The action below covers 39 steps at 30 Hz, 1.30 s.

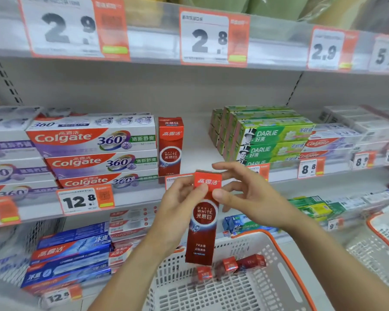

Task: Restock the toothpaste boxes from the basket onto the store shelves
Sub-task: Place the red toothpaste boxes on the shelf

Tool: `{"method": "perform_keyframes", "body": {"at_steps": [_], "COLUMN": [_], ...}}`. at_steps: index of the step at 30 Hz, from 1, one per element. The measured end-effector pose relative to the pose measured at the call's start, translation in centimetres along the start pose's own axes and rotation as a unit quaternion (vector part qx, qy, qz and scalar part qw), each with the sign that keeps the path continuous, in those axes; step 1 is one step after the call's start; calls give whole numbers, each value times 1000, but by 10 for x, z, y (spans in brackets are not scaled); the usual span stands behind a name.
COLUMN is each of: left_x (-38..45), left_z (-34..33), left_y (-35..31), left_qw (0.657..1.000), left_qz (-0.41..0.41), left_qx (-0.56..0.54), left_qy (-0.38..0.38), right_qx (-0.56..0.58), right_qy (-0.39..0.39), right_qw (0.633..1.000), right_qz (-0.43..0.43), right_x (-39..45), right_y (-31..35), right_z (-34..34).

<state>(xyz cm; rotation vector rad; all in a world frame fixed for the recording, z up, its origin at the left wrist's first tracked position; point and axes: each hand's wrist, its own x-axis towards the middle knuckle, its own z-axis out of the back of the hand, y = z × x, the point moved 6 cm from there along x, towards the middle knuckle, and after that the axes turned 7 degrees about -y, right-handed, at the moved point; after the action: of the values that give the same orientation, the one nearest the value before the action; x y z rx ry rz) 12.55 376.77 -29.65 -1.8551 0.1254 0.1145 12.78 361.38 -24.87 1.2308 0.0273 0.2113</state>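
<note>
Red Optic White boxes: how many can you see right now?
5: one red box held upright in both hands, one standing on the shelf beside the Colgate 360 stack, three lying in the basket. More may be hidden.

A person's left hand (177, 198) gripped a red toothpaste box (202, 218) upright in front of the middle shelf (198, 140), thumb on its face. The right hand (240, 191) pinched the box's top edge with thumb and fingertips. Another red box (170, 145) stood upright on that shelf, just beside the stacked Colgate 360 boxes (94, 151). Below, more red boxes (231, 264) lay in a white basket (267, 261) with an orange rim.
</note>
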Motion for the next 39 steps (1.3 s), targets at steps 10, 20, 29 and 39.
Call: {"method": "perform_keyframes", "body": {"at_steps": [10,20,29,39], "left_x": [-32,3,31,35], "left_z": [3,26,39,43], "left_y": [-53,-154,-124,-124], "left_qw": [884,675,627,633], "left_qz": [-335,-459,-409,-433], "left_qx": [315,531,624,601], "left_qy": [-84,-227,-223,-224], "right_qx": [-132,-117,32,15], "right_qy": [-59,-278,-98,11], "right_qw": [987,916,992,1000], "right_qz": [73,263,76,-7], "right_x": [1,65,145,150], "right_y": [42,104,79,63], "right_z": [41,36,-13,-38]}}
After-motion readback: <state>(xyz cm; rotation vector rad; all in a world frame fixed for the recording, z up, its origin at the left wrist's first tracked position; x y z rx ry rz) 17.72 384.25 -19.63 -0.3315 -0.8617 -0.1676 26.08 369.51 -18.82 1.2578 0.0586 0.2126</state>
